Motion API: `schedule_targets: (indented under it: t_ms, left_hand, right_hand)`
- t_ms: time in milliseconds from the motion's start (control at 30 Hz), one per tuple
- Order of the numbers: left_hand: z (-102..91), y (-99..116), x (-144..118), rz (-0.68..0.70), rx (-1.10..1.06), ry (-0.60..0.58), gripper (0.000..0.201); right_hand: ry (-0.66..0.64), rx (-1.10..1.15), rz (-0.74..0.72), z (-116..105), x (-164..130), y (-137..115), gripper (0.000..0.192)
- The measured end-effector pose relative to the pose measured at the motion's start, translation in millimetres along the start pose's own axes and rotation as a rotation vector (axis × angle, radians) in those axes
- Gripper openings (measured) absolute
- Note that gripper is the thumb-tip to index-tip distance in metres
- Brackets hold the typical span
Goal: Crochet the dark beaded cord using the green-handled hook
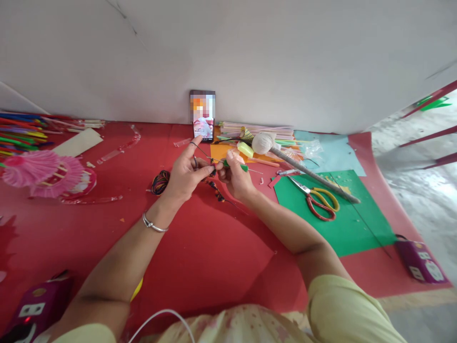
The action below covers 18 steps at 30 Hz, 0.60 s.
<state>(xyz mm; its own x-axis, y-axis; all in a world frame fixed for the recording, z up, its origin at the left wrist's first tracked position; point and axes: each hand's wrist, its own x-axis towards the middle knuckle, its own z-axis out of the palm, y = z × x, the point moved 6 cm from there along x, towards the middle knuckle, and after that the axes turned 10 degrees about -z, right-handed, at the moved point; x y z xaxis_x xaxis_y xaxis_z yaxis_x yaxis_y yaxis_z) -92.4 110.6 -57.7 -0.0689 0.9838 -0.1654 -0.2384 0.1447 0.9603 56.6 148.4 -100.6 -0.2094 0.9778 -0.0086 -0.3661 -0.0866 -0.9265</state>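
Note:
My left hand (183, 176) pinches a dark multicoloured piece of crochet work (217, 193), with a strand of yarn looped over its raised index finger. In my right hand (236, 177) is a green-handled crochet hook (244, 167), its tip side meeting the yarn at the left fingertips. The stitches between the fingers are too small to make out. A short black-and-orange strip of the work hangs below the hands, above the red tabletop. Just left of my left hand lies a ball of dark mixed yarn (160, 183).
A phone (203, 116) leans against the wall behind my hands. To the right lie scissors (321, 205) on green paper (371, 228), and a grey stick with a white wrapped head (263, 143). A pink paper ornament (46, 174) and coloured sticks (21, 133) are left. Purple socket boxes (421, 259) flank the table.

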Motion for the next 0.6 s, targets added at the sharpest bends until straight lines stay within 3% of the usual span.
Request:
schedule_targets:
  t_ms: [133, 300, 433, 600]
  left_hand:
    - [-1.3, -1, -4, 0.048, 0.111, 0.033, 0.095]
    - [2.5, -1, -7, 0.123, 0.242, 0.085, 0.094]
    - [10.8, -8, -2, -0.042, -0.012, -0.023, 0.101]
    - [12.1, -14, -1, -0.291, -0.236, -0.131, 0.102]
  right_hand:
    - [-0.08, -0.118, -0.068, 2, -1, -2, 0.065]
    - [-0.011, -0.231, -0.263, 2, -10, -4, 0.069]
    - [0.01, -0.175, -0.301, 6, -17, 0, 0.069]
    - [0.008, -0.062, -0.205, 11, -11, 2, 0.077]
